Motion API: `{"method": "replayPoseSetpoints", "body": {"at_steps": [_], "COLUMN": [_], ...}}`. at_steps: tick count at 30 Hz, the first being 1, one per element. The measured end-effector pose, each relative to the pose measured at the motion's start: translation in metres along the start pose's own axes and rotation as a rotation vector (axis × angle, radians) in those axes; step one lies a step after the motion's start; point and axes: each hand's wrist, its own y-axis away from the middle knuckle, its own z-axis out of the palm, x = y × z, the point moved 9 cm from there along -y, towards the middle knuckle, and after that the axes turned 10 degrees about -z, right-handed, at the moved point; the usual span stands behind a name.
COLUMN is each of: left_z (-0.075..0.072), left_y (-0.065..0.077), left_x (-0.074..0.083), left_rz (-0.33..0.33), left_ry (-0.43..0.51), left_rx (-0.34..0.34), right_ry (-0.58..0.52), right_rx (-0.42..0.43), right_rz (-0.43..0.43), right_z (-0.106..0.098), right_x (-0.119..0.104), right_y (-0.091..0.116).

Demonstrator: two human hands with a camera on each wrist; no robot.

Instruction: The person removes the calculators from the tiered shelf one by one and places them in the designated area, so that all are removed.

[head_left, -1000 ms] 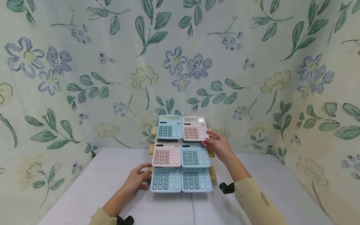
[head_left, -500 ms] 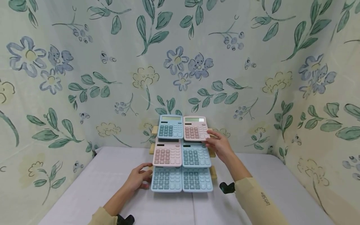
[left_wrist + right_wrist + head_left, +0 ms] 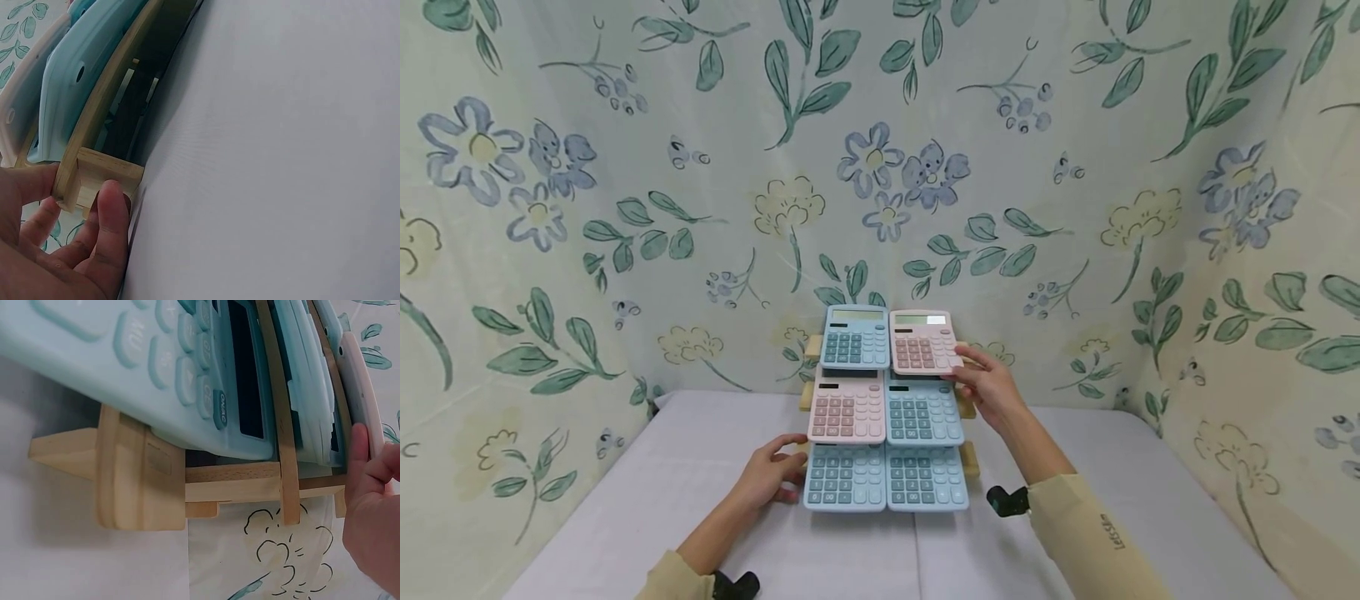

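A tiered wooden rack [image 3: 971, 459] holds calculators in three rows of two. At the top right leans a pink calculator [image 3: 922, 333], beside a blue calculator [image 3: 855, 333]. My right hand [image 3: 991, 390] pinches the pink one at its lower right corner; the right wrist view shows a finger along its back edge. Below them are another pink calculator [image 3: 847, 412] and a blue one [image 3: 925, 414]. Two blue calculators fill the bottom row, the left one [image 3: 845, 483] nearest my left hand [image 3: 766, 477]. In the left wrist view, that hand's thumb and fingers grip the rack's wooden end [image 3: 107, 167].
The rack stands on a white cloth-covered table [image 3: 707, 425] near its back edge. Behind and at both sides hangs a floral curtain [image 3: 715, 217]. Rack slats [image 3: 287, 425] jut out past the calculators' sides.
The head view has shifted very slightly. Both hands keep their places, and the calculators stay where they were on the rack.
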Motion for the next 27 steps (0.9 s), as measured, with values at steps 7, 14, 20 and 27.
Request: {"method": "replayPoseSetpoints", "body": {"at_steps": [7,14,20,27], "left_z": [-0.002,0.000,0.000,0.000], "left_y": [-0.001,-0.002,-0.002,0.000], "left_x": [0.001,-0.001,-0.003,-0.001], "left_rz": [-0.008,0.006,0.010,0.013], "left_ry": [0.006,0.016,0.018,0.017], "left_rx": [-0.001,-0.002,0.013,0.015], "right_ry": [-0.020,-0.029,-0.048,-0.065], "right_rx": [-0.001,0.004,0.027,0.049], "right_rz": [-0.006,-0.013,0.006,0.021], "right_z": [-0.002,-0.003,-0.007,-0.012], "right_x": [0.000,0.000,-0.001,-0.002], "right_y": [0.000,0.003,0.004,0.004]}}
